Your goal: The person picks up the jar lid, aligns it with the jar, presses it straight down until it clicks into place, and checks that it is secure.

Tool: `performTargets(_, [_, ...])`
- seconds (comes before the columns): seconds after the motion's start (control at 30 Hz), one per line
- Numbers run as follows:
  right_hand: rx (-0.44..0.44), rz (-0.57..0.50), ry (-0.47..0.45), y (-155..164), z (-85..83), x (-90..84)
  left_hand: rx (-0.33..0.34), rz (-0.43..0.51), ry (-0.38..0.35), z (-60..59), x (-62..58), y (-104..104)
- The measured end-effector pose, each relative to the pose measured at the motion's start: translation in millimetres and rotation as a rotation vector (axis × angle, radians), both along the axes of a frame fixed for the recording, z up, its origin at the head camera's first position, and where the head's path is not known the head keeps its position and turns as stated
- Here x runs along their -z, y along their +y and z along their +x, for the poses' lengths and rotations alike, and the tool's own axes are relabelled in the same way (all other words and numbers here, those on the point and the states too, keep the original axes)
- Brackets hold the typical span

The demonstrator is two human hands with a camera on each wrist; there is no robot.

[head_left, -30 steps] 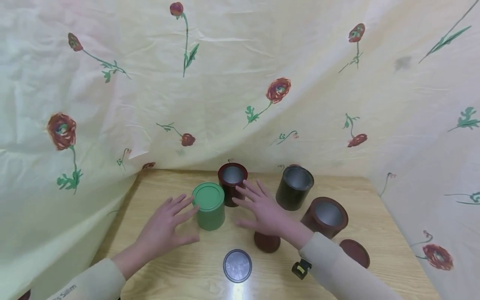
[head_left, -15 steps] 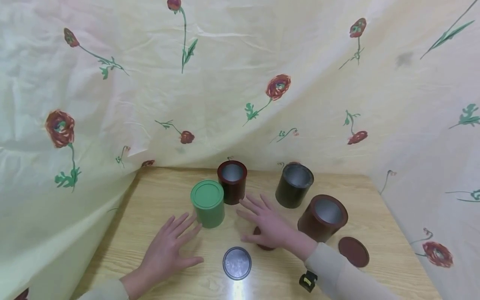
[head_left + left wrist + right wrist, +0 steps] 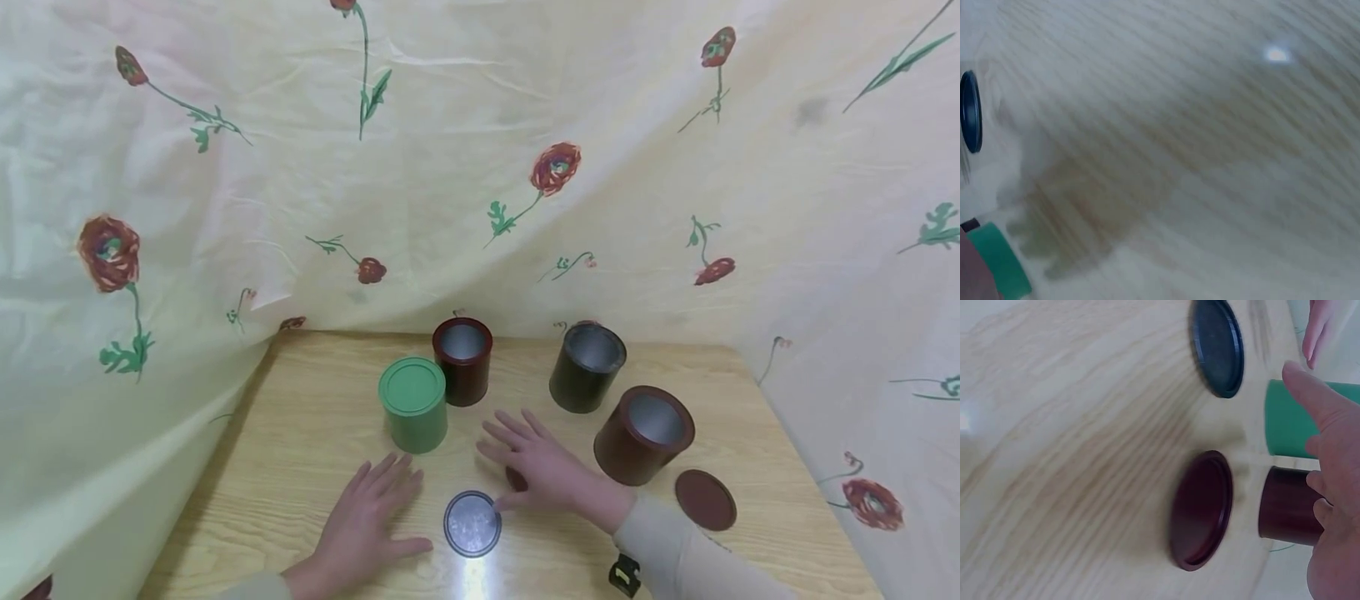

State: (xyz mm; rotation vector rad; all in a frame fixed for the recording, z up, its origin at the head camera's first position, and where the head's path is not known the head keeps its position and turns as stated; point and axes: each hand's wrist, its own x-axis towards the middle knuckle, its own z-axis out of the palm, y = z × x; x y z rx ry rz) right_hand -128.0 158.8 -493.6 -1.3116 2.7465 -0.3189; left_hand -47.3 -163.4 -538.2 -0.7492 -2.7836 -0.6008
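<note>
While both hands hang flat over the wooden table [image 3: 300, 433], neither one has anything in it. The left hand [image 3: 371, 521] sits low and centre-left in the head view with fingers straight and spread, and the right hand [image 3: 543, 471] is just right of centre, fingers loosely extended too.

Nearest to them are two loose lids. The dark grey lid [image 3: 472, 522] lies flat between the hands at the bottom middle of the frame, and the right thumb looks like it's just about touching its edge, though I can't say for sure from this angle. The maroon lid [image 3: 1200, 509] lies under the right palm; the right wrist view shows it flat on the wood with a raised rim.

My guess is these are thin tin lids: light, stiff, a bit slick on top, and so flat that you can't scoop them. Best bet is pinching the rim from opposite sides, or sliding one toward the table edge.

Behind the hands stand the closed green tin [image 3: 412, 403] and a small open maroon tin [image 3: 462, 360].
</note>
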Motion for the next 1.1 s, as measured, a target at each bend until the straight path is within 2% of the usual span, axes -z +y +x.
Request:
performTargets(0.1, [-0.018, 0.015, -0.018, 2.3, 0.3, 5.6, -0.009, 0.009, -0.047, 1.7, 6.3, 7.1])
performTargets(0.17, [-0.037, 0.026, 0.004, 3.4, 0.5, 9.7, -0.014, -0.001, -0.058, 2.5, 10.9, 10.8])
performTargets(0.3, [-0.069, 0.042, 0.062, 5.0, 1.8, 17.2, -0.014, -0.027, -0.057, 3.6, 19.6, 17.4])
performTargets(0.43, [-0.075, 0.048, 0.063, 6.5, 4.3, 23.1, -0.007, -0.026, -0.052, 3.9, 26.2, 23.9])
performTargets(0.7, [-0.074, 0.047, 0.069, 10.3, 9.9, 32.1, -0.016, -0.023, -0.077, 4.5, 32.0, 32.5])
performTargets(0.87, [-0.075, 0.017, 0.056, 11.4, 12.5, 35.4, -0.013, -0.041, -0.056, 4.3, 36.5, 36.2])
performTargets(1.1, [-0.101, -0.012, 0.109, 10.0, 14.7, 41.1, -0.006, -0.047, -0.031, 4.5, 41.2, 41.6])
